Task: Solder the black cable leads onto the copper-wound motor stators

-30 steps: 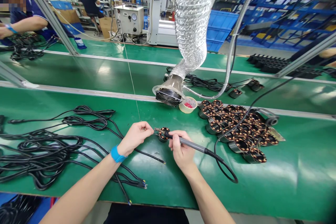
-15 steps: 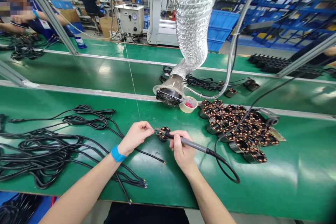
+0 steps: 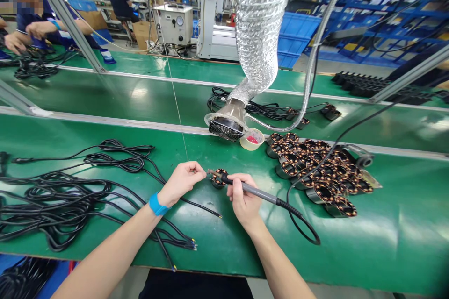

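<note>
My right hand (image 3: 244,200) is closed around the grey handle of a soldering iron (image 3: 257,191). The iron points left, and its tip is near the fingertips of my left hand (image 3: 182,181). Finger and thumb of the left hand are pinched on a thin solder wire (image 3: 178,114) that hangs from above and passes behind the hand. Between my hands a small motor stator (image 3: 219,184) with copper windings stands on the green bench, partly behind the iron. Fine leads show by the iron's tip; whether the tip touches them I cannot tell.
Many stators (image 3: 321,173) stand grouped at the right. Black power cords (image 3: 66,201) lie across the left. A fume extractor hose (image 3: 261,23) hangs ahead, beside a tape roll (image 3: 251,140) with red bits inside. Beyond the rail lies a green lane (image 3: 147,98); a co-worker's hands (image 3: 38,30) are far left.
Both my hands and the iron stay almost still. On the lane beyond the rail, cords and stators have shifted left. The co-worker's hands have lowered towards the cords at far left.
</note>
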`<action>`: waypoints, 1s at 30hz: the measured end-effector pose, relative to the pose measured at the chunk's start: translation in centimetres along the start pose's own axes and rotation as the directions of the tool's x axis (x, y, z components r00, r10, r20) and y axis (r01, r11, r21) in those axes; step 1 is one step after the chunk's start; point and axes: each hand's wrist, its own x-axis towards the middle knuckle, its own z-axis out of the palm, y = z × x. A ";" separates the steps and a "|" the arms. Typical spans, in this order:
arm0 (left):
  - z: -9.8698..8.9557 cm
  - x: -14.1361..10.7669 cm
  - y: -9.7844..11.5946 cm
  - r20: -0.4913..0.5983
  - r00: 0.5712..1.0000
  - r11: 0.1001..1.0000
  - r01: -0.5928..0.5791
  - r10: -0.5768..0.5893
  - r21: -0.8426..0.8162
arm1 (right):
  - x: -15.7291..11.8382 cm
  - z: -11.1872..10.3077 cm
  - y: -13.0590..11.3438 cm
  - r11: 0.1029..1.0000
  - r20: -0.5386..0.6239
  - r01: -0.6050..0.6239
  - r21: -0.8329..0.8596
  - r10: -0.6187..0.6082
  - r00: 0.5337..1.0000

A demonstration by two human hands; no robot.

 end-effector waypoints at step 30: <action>0.4 0.0 -0.5 -0.066 0.997 0.999 -0.037 0.037 0.003 | -0.2 0.0 -0.2 1.000 -0.039 0.022 0.009 -0.021 0.999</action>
